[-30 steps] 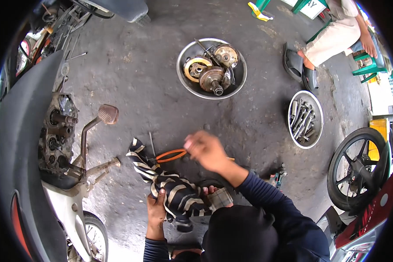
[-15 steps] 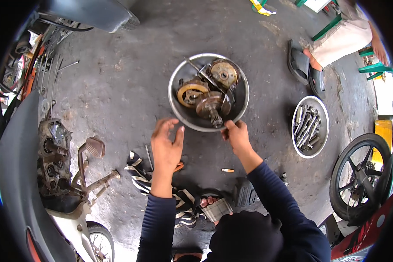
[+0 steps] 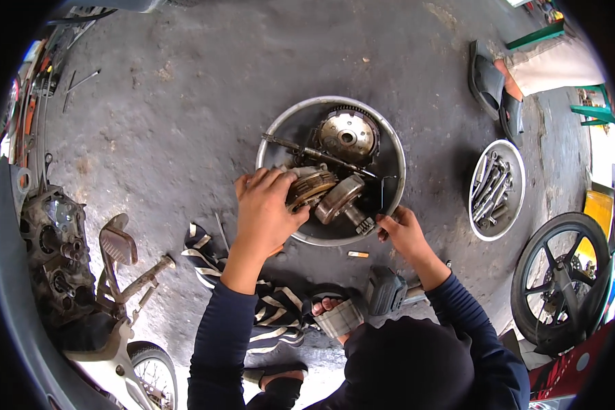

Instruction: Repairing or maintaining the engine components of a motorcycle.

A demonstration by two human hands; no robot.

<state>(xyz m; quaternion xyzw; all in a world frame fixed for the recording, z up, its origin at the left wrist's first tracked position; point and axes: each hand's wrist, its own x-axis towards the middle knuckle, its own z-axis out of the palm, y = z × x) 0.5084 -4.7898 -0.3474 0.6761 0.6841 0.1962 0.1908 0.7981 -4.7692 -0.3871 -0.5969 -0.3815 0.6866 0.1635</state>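
Note:
A round metal basin on the floor before me holds several greasy engine parts. My left hand reaches over its near left rim, fingers closed around the edge of a clutch plate pack. The palm hides part of that pack. Beside it lies a crankshaft, its toothed shaft end pointing toward the near right rim. At the back of the basin sits a toothed clutch basket, and a long metal shaft lies across the middle. My right hand pinches the basin's near right rim.
A smaller metal bowl of wrenches and sockets stands at right, near another person's sandalled feet. A cordless tool battery, a cigarette and striped cloth lie near me. An engine block with pedal is at left, a wheel at right.
My left hand has come from outside the rim into the basin and taken hold of the clutch plate pack. The parts inside have shifted and tilted. My right hand stays at the rim.

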